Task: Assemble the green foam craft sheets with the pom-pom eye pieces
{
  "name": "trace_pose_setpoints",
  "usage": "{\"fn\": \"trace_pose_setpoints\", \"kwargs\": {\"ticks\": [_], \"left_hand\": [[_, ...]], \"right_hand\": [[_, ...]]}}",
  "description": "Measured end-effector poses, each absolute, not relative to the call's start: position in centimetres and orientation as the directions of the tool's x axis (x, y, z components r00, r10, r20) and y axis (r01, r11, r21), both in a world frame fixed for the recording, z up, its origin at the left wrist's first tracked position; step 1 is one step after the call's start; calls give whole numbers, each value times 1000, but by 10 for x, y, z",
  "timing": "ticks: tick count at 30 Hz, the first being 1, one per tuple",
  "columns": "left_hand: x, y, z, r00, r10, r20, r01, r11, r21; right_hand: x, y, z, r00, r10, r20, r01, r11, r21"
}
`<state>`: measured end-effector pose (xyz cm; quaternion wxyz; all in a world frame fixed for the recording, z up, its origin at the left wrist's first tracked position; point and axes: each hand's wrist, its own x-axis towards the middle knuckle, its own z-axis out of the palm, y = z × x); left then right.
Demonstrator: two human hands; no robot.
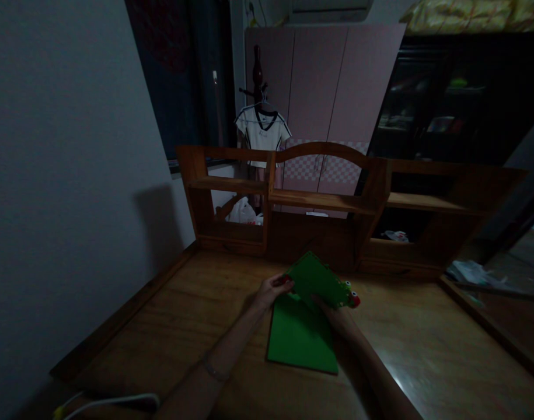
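A green panel (314, 279) with a notched edge is held up at a tilt above the wooden bed board or table. My left hand (272, 290) is closed on its left corner, beside a small red piece (286, 280). At the panel's lower edge, my right hand (337, 315) grips it with the thumb on the near face; the other fingers are hidden behind. Small red and green figures with white eyes (353, 296) stick out at the right corner. Below, a second flat green rectangle (299, 344) lies on the wood; whether the two are joined I cannot tell.
A wooden shelf unit (323, 202) stands along the far edge of the wooden surface (170, 326). A white cable (113, 401) lies at the lower left. The wall (96, 175) rises on the left. Plastic bags (472, 272) lie at the right.
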<state>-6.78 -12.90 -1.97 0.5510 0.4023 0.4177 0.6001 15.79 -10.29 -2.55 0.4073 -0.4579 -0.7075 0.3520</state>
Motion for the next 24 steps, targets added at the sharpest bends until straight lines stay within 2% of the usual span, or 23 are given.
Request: {"fn": "trace_pose_setpoints", "kwargs": {"ticks": [3,14,24], "left_hand": [[-68,-130,-17,-66,998,22,-318,-42,947],[-69,-126,-23,-64,998,7,-368,-31,929],[-70,-122,-28,-77,997,3,-381,-32,924]], "right_hand": [[158,-103,-25,-270,939,214,368,306,-878],[156,-107,-18,-263,943,206,382,297,-875],[156,-108,-18,-244,930,275,371,351,-860]]}}
